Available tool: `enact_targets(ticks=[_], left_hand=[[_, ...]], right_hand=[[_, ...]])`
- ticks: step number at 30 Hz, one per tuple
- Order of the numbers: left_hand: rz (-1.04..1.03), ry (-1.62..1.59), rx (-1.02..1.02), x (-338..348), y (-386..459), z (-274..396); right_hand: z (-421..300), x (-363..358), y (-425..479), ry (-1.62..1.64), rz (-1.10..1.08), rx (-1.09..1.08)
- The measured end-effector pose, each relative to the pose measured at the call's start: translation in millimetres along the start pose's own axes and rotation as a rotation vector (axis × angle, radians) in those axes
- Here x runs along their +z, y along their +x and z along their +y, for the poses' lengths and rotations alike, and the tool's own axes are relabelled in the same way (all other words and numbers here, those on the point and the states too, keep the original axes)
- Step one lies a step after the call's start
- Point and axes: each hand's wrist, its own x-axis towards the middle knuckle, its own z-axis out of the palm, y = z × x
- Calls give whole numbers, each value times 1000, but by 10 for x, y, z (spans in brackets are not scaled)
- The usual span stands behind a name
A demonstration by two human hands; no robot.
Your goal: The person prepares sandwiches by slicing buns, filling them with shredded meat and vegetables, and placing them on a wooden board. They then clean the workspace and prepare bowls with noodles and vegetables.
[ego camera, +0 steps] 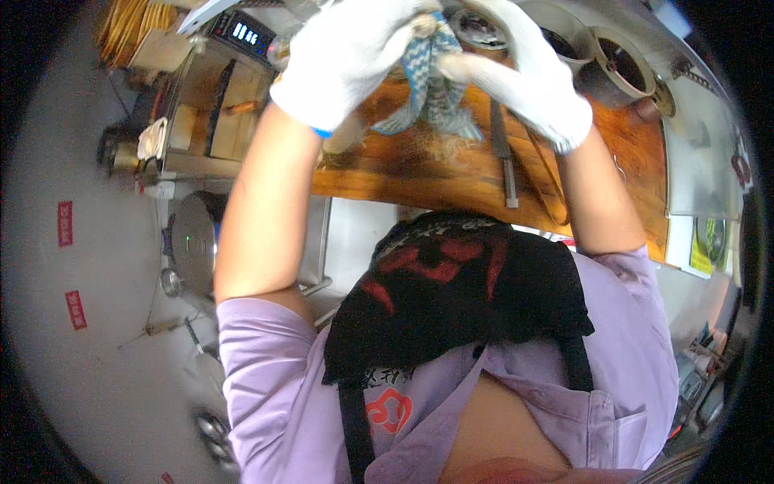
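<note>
A blue-and-white patterned cloth (430,78) hangs bunched between my hands above a wooden tabletop (375,178). My left hand (354,63), in a white knitted glove, pinches the cloth near its top. My right hand (526,81), gloved the same way, has its thumb against the cloth's right side; its other fingers run out past the top of the picture. Whether the cloth wraps something cannot be made out. Below its ends, pale loose shreds (444,151) lie on the wood. To the right lies a long, narrow knife-like tool (505,157) with a grey handle.
A thin brown strap (553,196) curves beside the tool. Round containers with dark contents (620,63) and a clear-rimmed bowl (481,30) stand at the back. A lit digital display (245,33) sits at upper left, above a metal-framed cabinet (193,130).
</note>
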Motion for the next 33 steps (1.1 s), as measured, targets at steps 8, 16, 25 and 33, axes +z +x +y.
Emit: enact_targets(ticks=[8, 16, 25, 33], left_hand=[[-30, 499, -70, -1125, -501, -396], [-7, 515, -238, -1652, -2188, -1146], [-64, 50, -778, -1514, -3435, -1226], [75, -344, -1153, -1316, -3802, -1550]], right_hand=[[1, 778, 804, 339, -393, 163], [566, 1417, 695, -112, -898, 396], [1202, 1627, 678, -350, -1076, 649], [1267, 1986, 608, 516, -599, 738]])
